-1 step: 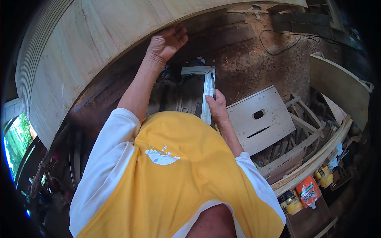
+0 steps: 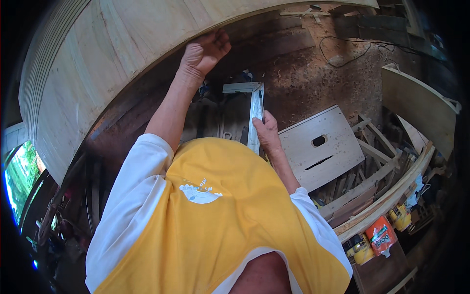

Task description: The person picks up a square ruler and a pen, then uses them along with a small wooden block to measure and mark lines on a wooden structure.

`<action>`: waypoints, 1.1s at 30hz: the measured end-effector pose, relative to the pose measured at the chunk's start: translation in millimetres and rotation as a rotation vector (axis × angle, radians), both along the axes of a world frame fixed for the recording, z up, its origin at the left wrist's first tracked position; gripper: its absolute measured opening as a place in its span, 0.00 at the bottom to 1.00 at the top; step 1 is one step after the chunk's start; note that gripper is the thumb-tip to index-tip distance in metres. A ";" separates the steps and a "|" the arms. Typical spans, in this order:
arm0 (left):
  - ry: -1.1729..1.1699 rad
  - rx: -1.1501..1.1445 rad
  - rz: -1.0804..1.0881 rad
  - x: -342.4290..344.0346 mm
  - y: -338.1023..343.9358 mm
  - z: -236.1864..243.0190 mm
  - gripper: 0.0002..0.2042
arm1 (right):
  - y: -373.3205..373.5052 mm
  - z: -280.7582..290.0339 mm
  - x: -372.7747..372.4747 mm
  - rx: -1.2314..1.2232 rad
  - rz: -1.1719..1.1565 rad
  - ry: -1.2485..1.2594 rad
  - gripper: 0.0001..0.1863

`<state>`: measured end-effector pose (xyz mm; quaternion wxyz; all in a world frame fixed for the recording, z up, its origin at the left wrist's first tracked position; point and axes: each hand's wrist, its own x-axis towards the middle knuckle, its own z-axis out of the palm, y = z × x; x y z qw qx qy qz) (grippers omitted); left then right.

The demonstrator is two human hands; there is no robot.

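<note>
My left hand (image 2: 203,51) is at the lower edge of a large curved-looking plywood panel (image 2: 122,44), palm up with fingers curled in against it; the thumb is mostly hidden. In front of my body, my right hand (image 2: 267,131) is closed around the long side of a pale, L-shaped frame piece (image 2: 256,105). A thin dark thing (image 2: 261,100) lies along that side, above the thumb; its kind is unclear. The frame's short arm (image 2: 240,87) runs left from the corner, and its lower end passes behind my yellow shirt.
Right of my right hand lies a pale board (image 2: 338,147) with an oval hole and a slot. Wooden offcuts (image 2: 377,161) and a curved plank (image 2: 391,196) are beyond it, near an orange packet (image 2: 381,236) and yellow containers (image 2: 362,252). A black cable (image 2: 338,66) loops on the ground.
The L-shaped frame piece and my right hand have shifted very slightly to the left. My left hand and the panel look the same.
</note>
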<state>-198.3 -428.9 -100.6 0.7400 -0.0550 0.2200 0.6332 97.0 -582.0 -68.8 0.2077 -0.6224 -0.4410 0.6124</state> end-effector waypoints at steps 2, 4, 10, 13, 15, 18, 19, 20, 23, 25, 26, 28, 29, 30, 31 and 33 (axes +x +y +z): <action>-0.002 0.008 0.002 -2.3 0.4 -1.9 0.14 | -6.7 6.1 -6.1 -0.012 -0.004 -0.016 0.12; -0.002 0.014 0.007 -4.7 -2.6 -4.3 0.14 | -9.7 11.6 -14.2 -0.038 -0.002 -0.001 0.13; -0.046 0.024 -0.034 -6.4 1.4 5.3 0.16 | -32.2 -12.0 -16.0 -0.081 -0.036 0.070 0.11; -0.096 0.044 -0.061 -3.1 3.6 6.0 0.16 | -37.2 -15.2 -22.9 -0.137 -0.077 0.130 0.10; -0.182 0.084 -0.048 1.0 4.1 5.4 0.14 | -44.2 -23.9 -26.2 -0.149 -0.116 0.159 0.10; -0.204 0.087 -0.020 3.2 8.5 7.6 0.10 | -50.4 -30.5 -30.1 -0.157 -0.138 0.182 0.10; -0.195 0.084 -0.032 3.4 9.6 8.9 0.10 | -51.8 -31.8 -31.1 -0.152 -0.124 0.174 0.10; -0.210 0.031 0.002 6.2 10.2 12.3 0.08 | -55.1 -34.4 -30.6 -0.155 -0.138 0.180 0.10; -0.235 -0.056 0.041 8.9 13.6 25.1 0.06 | -61.6 -40.3 -32.0 -0.145 -0.132 0.137 0.10; -0.241 -0.086 0.053 7.5 9.6 32.5 0.06 | -62.0 -40.7 -36.0 -0.163 -0.165 0.142 0.11; -0.262 -0.068 0.026 7.8 8.0 36.1 0.06 | -64.5 -44.6 -36.8 -0.161 -0.169 0.153 0.11; -0.309 0.090 -0.111 21.7 3.4 61.6 0.05 | -71.3 -59.6 -32.1 -0.194 -0.192 0.170 0.11; -0.300 0.086 -0.117 27.5 4.2 86.5 0.05 | -68.1 -61.6 -33.3 -0.198 -0.198 0.179 0.11; -0.251 0.196 -0.207 31.4 2.0 112.7 0.05 | -65.8 -58.1 -35.1 -0.189 -0.192 0.154 0.11; -0.199 0.312 -0.290 32.5 -1.2 128.5 0.06 | -59.8 -53.7 -35.9 -0.175 -0.176 0.128 0.11; -0.060 0.288 -0.324 24.1 -13.1 136.5 0.07 | -50.7 -49.6 -35.7 -0.175 -0.176 0.127 0.11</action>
